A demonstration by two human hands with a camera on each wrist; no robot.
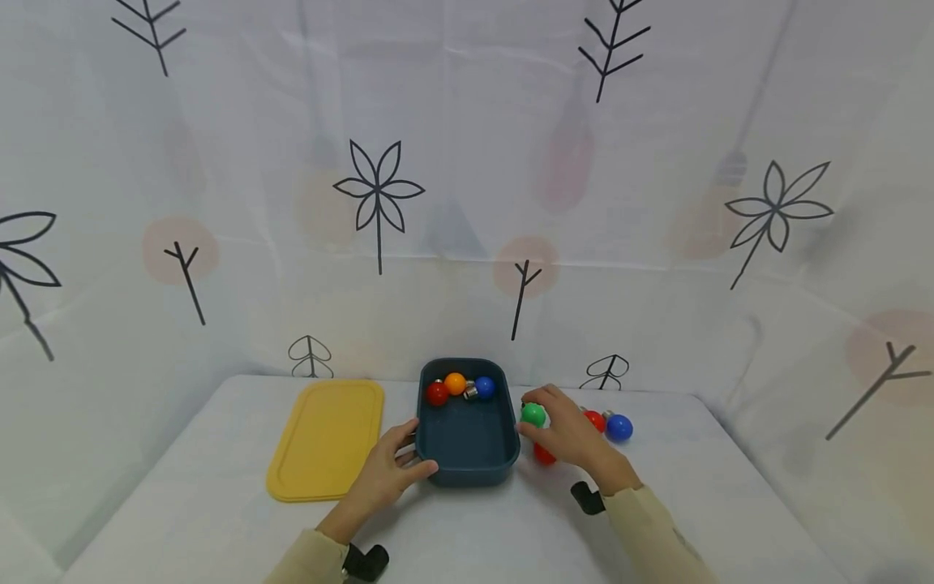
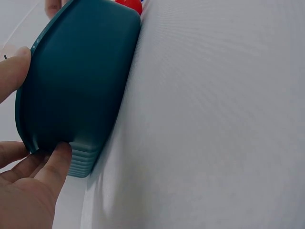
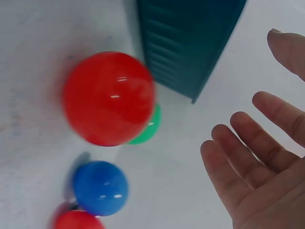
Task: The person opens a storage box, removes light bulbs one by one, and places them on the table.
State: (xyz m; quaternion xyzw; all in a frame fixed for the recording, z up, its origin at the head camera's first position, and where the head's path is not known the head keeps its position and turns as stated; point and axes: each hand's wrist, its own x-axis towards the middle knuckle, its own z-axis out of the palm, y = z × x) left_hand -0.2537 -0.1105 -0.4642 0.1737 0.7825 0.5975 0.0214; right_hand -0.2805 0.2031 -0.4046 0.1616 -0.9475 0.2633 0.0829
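A dark teal plastic box (image 1: 467,469) stands on the table. My left hand (image 1: 390,470) grips its near left corner, with the thumb (image 2: 13,71) on the front rim and the fingers (image 2: 56,164) against the ridged side. Inside lie a red bulb (image 1: 437,394), an orange bulb (image 1: 456,384) and a blue bulb (image 1: 485,387). Right of the box, my right hand (image 1: 562,430) hovers over a green bulb (image 1: 533,415), its fingers spread and loosely bent around nothing. A red bulb (image 3: 109,98) lies nearer me, partly covering the green bulb in the right wrist view.
Farther right on the white-covered table are another red bulb (image 1: 595,421) and a blue bulb (image 1: 619,427) with metal screw bases. A yellow lid (image 1: 324,438) lies flat left of the box. A patterned white cloth (image 1: 467,300) hangs behind the table.
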